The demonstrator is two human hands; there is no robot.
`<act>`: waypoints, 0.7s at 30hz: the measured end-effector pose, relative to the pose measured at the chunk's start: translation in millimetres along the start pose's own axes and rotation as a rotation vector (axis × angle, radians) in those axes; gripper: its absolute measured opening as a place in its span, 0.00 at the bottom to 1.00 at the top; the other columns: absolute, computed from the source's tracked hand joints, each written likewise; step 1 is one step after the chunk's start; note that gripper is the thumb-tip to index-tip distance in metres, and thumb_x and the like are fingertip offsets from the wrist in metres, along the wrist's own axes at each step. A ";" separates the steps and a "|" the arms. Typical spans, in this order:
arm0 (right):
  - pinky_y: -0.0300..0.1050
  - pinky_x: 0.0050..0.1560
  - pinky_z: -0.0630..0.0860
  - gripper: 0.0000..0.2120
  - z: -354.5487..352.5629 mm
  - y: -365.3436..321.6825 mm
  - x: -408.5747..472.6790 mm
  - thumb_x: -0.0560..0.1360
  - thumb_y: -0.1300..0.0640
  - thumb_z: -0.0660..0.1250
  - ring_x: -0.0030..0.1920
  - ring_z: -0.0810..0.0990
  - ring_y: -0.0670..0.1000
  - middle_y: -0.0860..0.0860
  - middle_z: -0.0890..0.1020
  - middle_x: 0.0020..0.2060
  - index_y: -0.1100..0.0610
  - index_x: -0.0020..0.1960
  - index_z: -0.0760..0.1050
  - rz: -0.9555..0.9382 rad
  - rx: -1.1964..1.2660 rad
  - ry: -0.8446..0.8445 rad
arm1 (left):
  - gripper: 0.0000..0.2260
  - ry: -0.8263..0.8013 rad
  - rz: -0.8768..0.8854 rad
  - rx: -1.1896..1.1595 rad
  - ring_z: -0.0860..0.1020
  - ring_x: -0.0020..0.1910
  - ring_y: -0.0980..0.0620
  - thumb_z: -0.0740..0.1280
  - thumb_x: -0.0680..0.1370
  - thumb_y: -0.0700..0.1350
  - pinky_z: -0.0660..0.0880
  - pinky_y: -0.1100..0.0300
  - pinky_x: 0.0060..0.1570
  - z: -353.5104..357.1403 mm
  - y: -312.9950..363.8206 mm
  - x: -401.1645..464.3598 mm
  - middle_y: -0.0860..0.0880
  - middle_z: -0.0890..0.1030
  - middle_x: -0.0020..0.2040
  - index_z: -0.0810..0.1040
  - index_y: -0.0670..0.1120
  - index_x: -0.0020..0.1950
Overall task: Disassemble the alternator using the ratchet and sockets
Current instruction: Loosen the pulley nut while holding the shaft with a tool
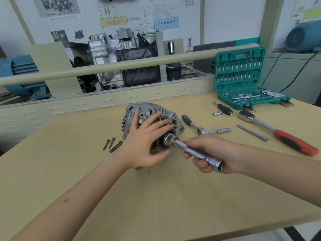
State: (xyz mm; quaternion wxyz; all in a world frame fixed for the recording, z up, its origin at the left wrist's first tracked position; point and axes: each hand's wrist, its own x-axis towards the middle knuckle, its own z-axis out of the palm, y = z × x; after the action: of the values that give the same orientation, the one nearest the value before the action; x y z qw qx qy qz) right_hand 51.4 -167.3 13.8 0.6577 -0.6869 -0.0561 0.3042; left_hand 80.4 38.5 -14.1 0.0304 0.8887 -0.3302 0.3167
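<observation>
Aluminium housing: alternator (157, 111) sits on the counter (156, 197) at mid-frame, finned body toward the back, open face turned toward the person.
Left hand: left hand (147, 145) lies flat against the alternator's near face, fingers straight and spread, thumb pointing up along the housing; nothing gripped.
Right hand: right hand (211, 153) curled round the shaft of a chrome socket wrench (192, 151); thumb on top, fingers wrapped beneath.
Wrench position: round socket head meets the centre of the alternator's face, just beside the left palm; the butt end sticks out past the right fingers toward the person.
Bolts: three long bolts (112, 145) lie on the counter just left of the alternator, close together, touching neither hand.
Green-handled ratchet: small ratchet (199, 126) with an extension fitted lies right of the alternator, apart from it.
Red-handled ratchet: large ratchet (278, 132) lies farther right, head toward the tool case, grip toward the counter's right edge.
Extension bar: loose bar (252, 132) lies between the two ratchets.
Bit driver: black-handled driver (224, 108) and a small loose socket (217, 113) lie near the case.
Tool case: green socket case (243, 79) stands open at the counter's far right corner, lid upright, bits and sockets in their rows.
</observation>
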 end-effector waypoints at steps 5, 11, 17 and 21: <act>0.31 0.16 0.59 0.15 7.1 -5.5 10.4 0.80 0.52 0.54 0.14 0.63 0.44 0.49 0.72 0.21 0.61 0.47 0.72 0.127 -0.113 -0.046 | 0.42 0.067 0.088 0.426 0.73 0.64 0.43 0.75 0.60 0.63 0.58 0.29 0.59 15.9 -3.7 1.4 0.46 0.80 0.58 0.71 0.40 0.67; 0.33 0.19 0.64 0.13 14.6 -6.0 17.2 0.80 0.51 0.51 0.14 0.65 0.46 0.51 0.70 0.23 0.60 0.46 0.66 0.045 -0.586 0.098 | 0.20 0.298 0.120 0.367 0.79 0.56 0.44 0.74 0.65 0.49 0.62 0.34 0.59 30.6 0.1 13.9 0.44 0.84 0.48 0.81 0.38 0.50; 0.42 0.22 0.58 0.11 17.2 -0.3 11.7 0.78 0.64 0.53 0.25 0.63 0.48 0.51 0.64 0.30 0.63 0.60 0.63 -0.180 -1.752 0.360 | 0.18 0.281 0.158 0.308 0.82 0.48 0.47 0.77 0.61 0.46 0.68 0.40 0.59 29.7 0.4 22.2 0.45 0.84 0.45 0.82 0.39 0.46; 0.41 0.25 0.59 0.08 12.9 -4.1 8.3 0.77 0.64 0.55 0.27 0.63 0.48 0.51 0.64 0.30 0.58 0.56 0.66 -0.260 -1.738 0.272 | 0.17 0.291 0.150 0.317 0.83 0.48 0.47 0.77 0.61 0.45 0.68 0.41 0.60 30.3 0.8 22.9 0.45 0.84 0.44 0.82 0.39 0.46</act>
State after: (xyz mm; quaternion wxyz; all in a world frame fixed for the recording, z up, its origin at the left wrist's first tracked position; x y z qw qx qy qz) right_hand 53.1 -151.6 15.4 -0.0656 -0.9617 -0.2660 -0.0071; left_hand 109.7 16.9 -25.0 -0.0862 0.8003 -0.3335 0.4909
